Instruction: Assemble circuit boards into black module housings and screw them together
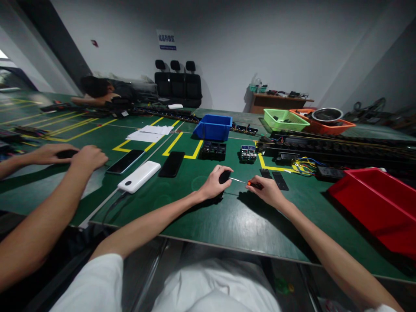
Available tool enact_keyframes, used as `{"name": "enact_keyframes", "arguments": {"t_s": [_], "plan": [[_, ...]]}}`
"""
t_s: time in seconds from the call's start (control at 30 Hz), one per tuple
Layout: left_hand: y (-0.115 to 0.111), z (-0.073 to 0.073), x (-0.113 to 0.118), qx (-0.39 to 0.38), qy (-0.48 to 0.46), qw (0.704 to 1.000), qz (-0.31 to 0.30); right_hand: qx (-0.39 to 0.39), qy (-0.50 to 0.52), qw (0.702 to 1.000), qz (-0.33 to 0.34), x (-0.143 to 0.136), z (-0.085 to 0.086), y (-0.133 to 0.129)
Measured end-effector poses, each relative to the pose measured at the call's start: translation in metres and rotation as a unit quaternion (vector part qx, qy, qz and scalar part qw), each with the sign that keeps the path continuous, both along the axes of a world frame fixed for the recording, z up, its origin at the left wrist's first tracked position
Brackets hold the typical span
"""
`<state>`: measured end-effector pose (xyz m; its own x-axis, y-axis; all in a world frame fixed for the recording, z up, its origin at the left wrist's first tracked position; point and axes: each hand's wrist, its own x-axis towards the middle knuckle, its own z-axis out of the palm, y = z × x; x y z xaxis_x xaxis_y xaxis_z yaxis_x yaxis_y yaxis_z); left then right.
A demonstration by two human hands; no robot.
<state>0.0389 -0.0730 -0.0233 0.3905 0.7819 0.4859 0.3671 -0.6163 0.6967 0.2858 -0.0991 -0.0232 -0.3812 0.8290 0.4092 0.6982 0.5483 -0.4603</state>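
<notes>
My left hand [216, 183] is closed round a small black block-shaped part [224, 177], held just above the green table. In my right hand [268, 190] is a screwdriver [249, 184] with an orange and black handle. Its thin metal shaft points left, and the tip meets or nearly meets the side of the black part. Two flat black plates [280, 180] lie behind my right hand. Farther back stand a black module [213, 150] and a smaller module with exposed electronics [248, 153].
A co-worker's hands [87, 157] hold a dark object at left. Between us lie a white power bank [139, 177] and two phones [172, 164]. A blue bin [213, 127] stands behind, a red bin [377, 203] at right. Wired black assemblies [312, 149] stretch along the back right.
</notes>
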Motion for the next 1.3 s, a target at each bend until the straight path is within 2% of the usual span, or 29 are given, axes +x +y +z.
{"name": "enact_keyframes", "arguments": {"t_s": [0.23,0.5,0.67,0.93,1.3], "plan": [[0.001,-0.001,0.000,0.003,-0.003,1.000,0.009,-0.026,-0.046,0.999,0.003,-0.002,0.006,-0.003],[0.001,-0.001,0.000,0.002,-0.001,1.000,0.004,-0.118,0.021,0.992,0.043,-0.005,0.012,-0.005],[0.001,-0.001,0.001,0.010,-0.006,1.000,-0.004,-0.081,0.037,0.995,0.036,-0.005,0.008,-0.003],[0.000,-0.001,0.001,0.002,-0.005,1.000,-0.002,-0.012,-0.041,0.999,-0.004,-0.003,0.002,-0.001],[0.000,0.001,0.001,-0.008,-0.002,1.000,0.002,-0.032,-0.068,0.997,0.003,-0.002,0.005,-0.003]]}}
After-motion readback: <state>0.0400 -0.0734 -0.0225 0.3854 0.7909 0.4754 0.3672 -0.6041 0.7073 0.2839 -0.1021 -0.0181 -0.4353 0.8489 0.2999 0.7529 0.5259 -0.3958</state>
